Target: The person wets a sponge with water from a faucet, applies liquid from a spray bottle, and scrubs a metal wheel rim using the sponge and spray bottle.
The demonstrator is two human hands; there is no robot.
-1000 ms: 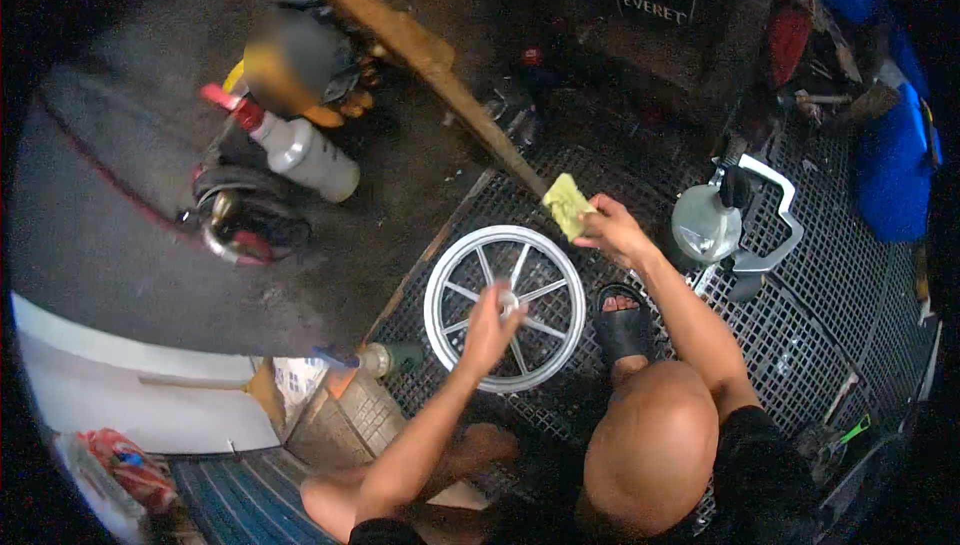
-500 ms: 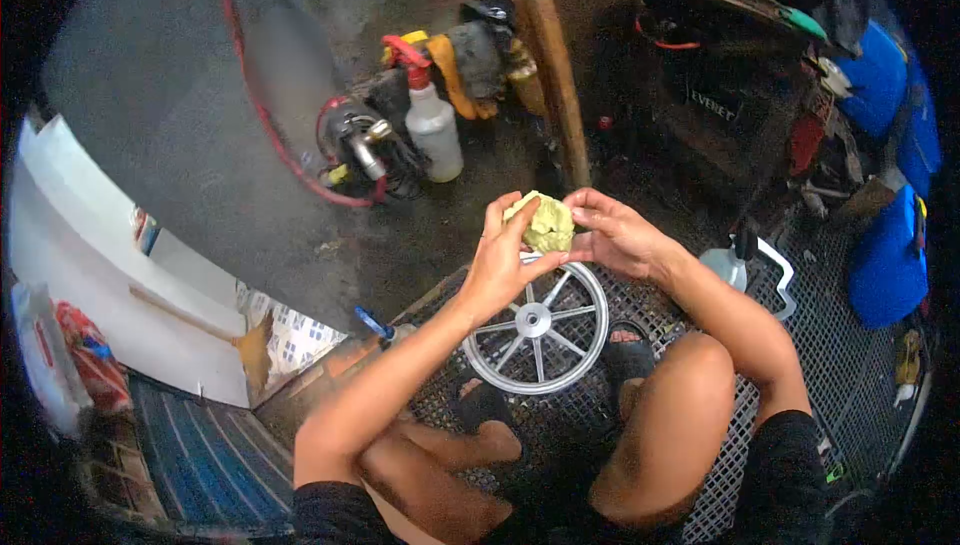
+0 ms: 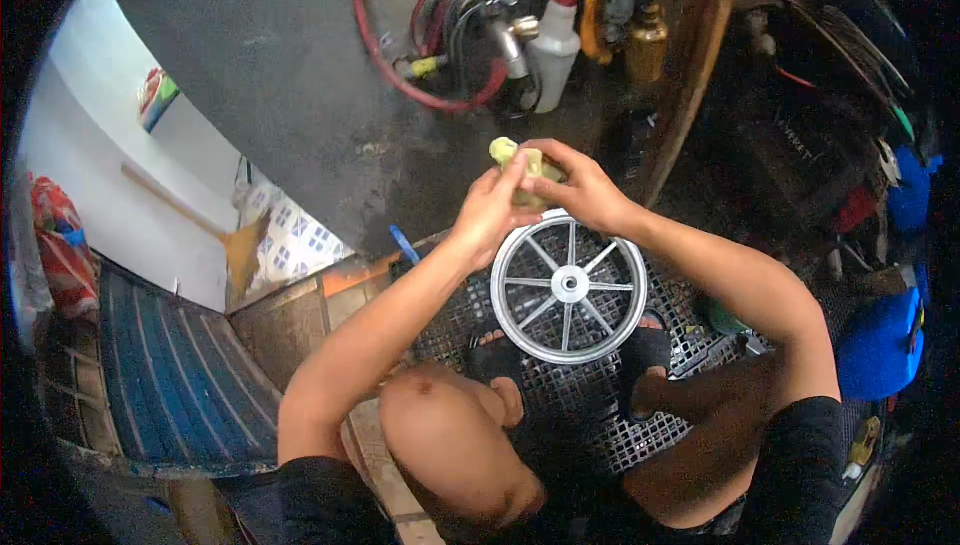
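A crumpled pale yellow cloth (image 3: 535, 167) is held between both hands, above the far rim of a silver spoked wheel (image 3: 570, 285). My left hand (image 3: 492, 207) grips its left side, with the thumb pressed on it. On the other side my right hand (image 3: 580, 188) has its fingers curled over the cloth. The wheel lies flat on black grating between the feet, its round hub facing up.
Beyond the hands are a white spray bottle (image 3: 553, 50), a coiled red hose (image 3: 370, 45) and an amber bottle (image 3: 647, 45). A wooden pole (image 3: 700, 75) stands at the right. Blue containers (image 3: 880, 345) are far right; a striped mat (image 3: 180, 365) lies left.
The left hand has left the wheel's hub and joined the right on the cloth. Since then the cloth has been squeezed smaller between both hands. The view has swung left.
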